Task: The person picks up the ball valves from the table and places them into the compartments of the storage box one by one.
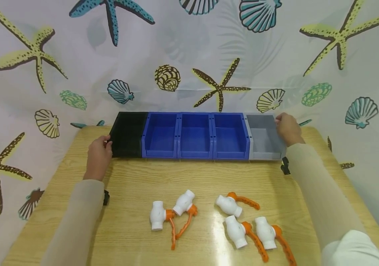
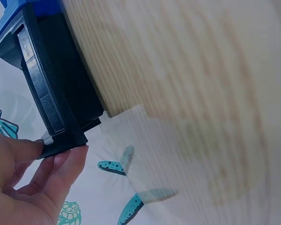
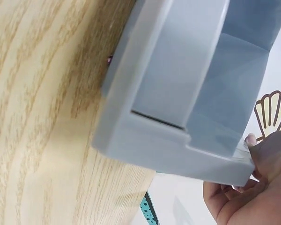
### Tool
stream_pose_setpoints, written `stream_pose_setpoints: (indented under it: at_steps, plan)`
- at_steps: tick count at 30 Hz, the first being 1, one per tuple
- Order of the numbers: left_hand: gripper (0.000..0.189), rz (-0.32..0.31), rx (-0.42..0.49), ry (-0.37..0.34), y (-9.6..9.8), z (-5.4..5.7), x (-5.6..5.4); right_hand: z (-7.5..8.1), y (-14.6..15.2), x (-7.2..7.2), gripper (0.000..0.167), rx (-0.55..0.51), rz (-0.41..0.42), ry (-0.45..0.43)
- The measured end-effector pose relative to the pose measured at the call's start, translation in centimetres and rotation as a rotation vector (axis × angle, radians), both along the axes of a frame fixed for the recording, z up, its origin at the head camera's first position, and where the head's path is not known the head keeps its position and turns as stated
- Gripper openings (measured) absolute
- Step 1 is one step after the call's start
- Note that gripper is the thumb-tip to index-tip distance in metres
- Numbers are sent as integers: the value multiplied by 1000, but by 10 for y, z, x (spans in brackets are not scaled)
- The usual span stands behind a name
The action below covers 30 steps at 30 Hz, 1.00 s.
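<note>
A row of joined open bins spans the back of the table: a black bin [image 1: 127,135] at the left end, blue bins [image 1: 195,135] in the middle and a grey bin [image 1: 263,137] at the right end. My left hand [image 1: 98,154] pinches the outer side of the black bin, thumb on one face and fingers on the other, as the left wrist view shows. At the far end, my right hand [image 1: 288,129] grips the outer rim of the grey bin. In the right wrist view its thumb [image 3: 250,139] lies at the rim, with curled fingers beyond the wall.
Several white valves with orange handles lie on the wooden table [image 1: 126,192] in front: a left pair with a valve [image 1: 157,216], and a right group with a valve [image 1: 236,232]. Behind the bins hangs a cloth [image 1: 143,96] printed with shells and starfish.
</note>
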<state>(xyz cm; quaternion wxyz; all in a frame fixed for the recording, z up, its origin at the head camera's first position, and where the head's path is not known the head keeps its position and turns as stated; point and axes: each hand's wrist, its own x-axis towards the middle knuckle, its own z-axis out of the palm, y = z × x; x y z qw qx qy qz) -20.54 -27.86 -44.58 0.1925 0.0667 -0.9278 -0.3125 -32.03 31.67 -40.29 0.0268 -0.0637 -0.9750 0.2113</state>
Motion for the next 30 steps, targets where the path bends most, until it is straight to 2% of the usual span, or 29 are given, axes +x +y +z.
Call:
stream_pose_setpoints:
  at_steps: [4, 7, 11, 14, 17, 21, 24, 27, 30]
  plan:
    - [29, -7, -1, -7, 2, 0, -2, 1, 5, 3, 32, -15, 20, -1]
    - [29, -21, -5, -17, 3, -2, -3, -3, 15, 9, 42, -45, 41, 11]
    - [29, -34, -15, -19, 1, -4, -2, -8, 31, 23, 60, -102, 97, 95]
    - [30, -50, -20, -30, -4, -2, -2, -7, 39, 38, 62, -129, 148, 148]
    - [30, -67, -28, -70, -8, 3, -4, -6, 45, 62, 55, -141, 193, 184]
    - [30, -98, -74, -160, -12, 11, -7, -2, 48, 105, 45, -145, 261, 191]
    - [33, -96, -133, -219, -12, 15, -12, 3, 48, 139, 43, -131, 314, 109]
    - [36, -51, -179, -245, -10, 18, -18, 3, 50, 168, 40, -137, 368, -17]
    - [39, -3, -200, -248, -6, 19, -24, -4, 53, 194, 34, -159, 405, -124]
